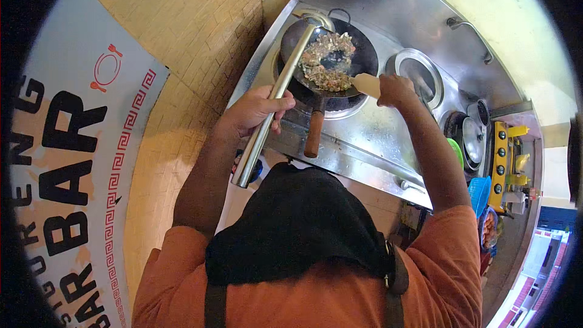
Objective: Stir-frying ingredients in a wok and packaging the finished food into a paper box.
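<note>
My left hand (pixel 262 109) grips the thick metal handle of a wok ladle (pixel 291 61). The ladle's bowl is over the far left part of a dark wok (pixel 364 50). In the wok, chopped food (pixel 330 77) lies in a rough ring with a bare patch in its middle. My right hand (pixel 397 91) holds a pale squeeze bottle (pixel 367 85), tilted with its tip at the right side of the food. The wok's wooden handle (pixel 314 134) points towards me, and neither hand touches it.
The wok sits on a stainless steel cooking range (pixel 273 77). A round metal pan (pixel 419 70) stands to its right. Farther right are a lidded pot (pixel 473 139), a yellow stove panel (pixel 498 164) and a blue basket (pixel 479 193). A printed banner (pixel 91 146) hangs at the left.
</note>
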### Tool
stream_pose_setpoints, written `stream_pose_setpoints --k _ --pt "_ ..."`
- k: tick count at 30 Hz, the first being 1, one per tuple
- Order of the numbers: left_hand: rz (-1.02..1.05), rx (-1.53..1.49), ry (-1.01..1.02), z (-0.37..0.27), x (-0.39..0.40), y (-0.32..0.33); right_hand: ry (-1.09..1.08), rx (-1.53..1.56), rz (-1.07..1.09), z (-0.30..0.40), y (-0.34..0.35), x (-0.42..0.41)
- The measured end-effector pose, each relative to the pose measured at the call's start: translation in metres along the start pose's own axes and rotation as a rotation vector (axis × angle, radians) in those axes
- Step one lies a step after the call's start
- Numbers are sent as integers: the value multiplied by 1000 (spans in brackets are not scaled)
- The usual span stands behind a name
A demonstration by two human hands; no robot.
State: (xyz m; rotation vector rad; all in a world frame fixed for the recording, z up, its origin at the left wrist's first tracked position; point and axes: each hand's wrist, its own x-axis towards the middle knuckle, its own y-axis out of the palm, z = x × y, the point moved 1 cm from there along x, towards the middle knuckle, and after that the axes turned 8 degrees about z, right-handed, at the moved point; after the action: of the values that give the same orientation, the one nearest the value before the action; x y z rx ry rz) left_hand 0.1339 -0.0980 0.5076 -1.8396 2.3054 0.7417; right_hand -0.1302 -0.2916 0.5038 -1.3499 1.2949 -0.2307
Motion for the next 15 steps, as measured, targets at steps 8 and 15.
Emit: stream_pose_setpoints --k 8,15 --pt "-39 -77 112 19 26 -7 96 199 -107 -14 41 1" --pt "-44 56 56 27 57 13 -53 974 -335 -42 155 -11"
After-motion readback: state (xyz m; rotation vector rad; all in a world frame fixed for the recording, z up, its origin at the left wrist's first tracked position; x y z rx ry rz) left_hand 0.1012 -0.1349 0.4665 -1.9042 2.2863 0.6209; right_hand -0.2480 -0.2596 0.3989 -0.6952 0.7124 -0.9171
